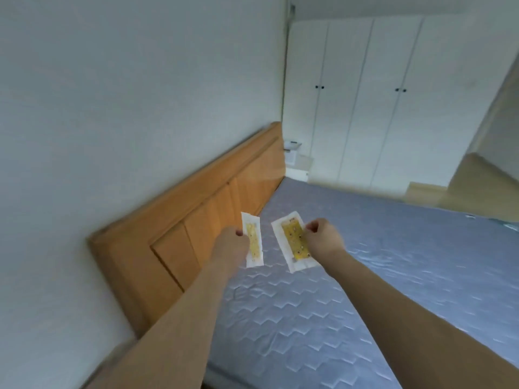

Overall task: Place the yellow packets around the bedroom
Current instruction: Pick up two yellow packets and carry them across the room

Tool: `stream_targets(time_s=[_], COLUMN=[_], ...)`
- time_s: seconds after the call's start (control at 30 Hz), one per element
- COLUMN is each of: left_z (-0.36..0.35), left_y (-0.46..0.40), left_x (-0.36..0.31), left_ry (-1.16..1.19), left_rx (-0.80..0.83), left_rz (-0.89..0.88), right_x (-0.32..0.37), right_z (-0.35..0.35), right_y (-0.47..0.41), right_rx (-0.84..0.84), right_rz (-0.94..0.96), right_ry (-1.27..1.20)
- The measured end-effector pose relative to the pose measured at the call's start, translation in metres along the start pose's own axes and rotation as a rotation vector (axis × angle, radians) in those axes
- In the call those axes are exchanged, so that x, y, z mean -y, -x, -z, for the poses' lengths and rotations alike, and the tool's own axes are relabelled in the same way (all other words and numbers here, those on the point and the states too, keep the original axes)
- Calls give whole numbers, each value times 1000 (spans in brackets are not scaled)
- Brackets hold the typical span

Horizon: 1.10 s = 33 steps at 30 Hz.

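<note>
— What are you holding?
— My left hand [231, 244] pinches a narrow yellow packet in white wrapping [252, 240]; my right hand [324, 238] pinches a wider one [295, 241], both above the grey quilted mattress [295, 318].
— Print legible?
— Too blurred.

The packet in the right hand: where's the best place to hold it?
Keep the right hand pinching the white border on the long right edge of its yellow packet, coming from the right. It is flat and thin, and that margin is free.
</note>
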State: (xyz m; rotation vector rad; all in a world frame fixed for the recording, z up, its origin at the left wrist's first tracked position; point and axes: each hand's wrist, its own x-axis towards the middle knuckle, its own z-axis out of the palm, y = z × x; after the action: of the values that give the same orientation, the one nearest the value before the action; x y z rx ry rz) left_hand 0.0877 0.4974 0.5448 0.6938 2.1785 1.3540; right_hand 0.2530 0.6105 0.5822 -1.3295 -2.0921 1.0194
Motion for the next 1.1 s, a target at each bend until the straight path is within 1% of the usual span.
stream_targets(time_s=[0.13, 0.27, 0.43, 0.5, 0.57, 0.77, 0.97, 1.1], left_z=[-127, -262, -437, -503, -564, -719, -856, -954], left_y=[25, 82, 161, 202, 243, 364, 448, 488], left_x=[-72, -143, -225, -255, -279, -326, -357, -382], left_ry=[-76, -53, -34, -18, -13, -54, -111, -96], left_rx=[163, 321, 573, 664, 751, 974, 1117, 1159], left_rz=[-152, -248, -362, -408, -452, -561, -637, -687], right_x=[-88, -184, -306, -351, -392, -492, -592, -661], right_z=[126, 253, 412, 470, 520, 638, 729, 794], right_y=[2, 27, 84, 115, 144, 215, 254, 259], right_rx=[-231, -417, -652, -755, -823, -995, -1129, -1171], right_rz=[-144, -242, -350, -410, -456, -596, -706, -756], right_ry=[-39, -78, -62, -95, -101, -90, -161, -181])
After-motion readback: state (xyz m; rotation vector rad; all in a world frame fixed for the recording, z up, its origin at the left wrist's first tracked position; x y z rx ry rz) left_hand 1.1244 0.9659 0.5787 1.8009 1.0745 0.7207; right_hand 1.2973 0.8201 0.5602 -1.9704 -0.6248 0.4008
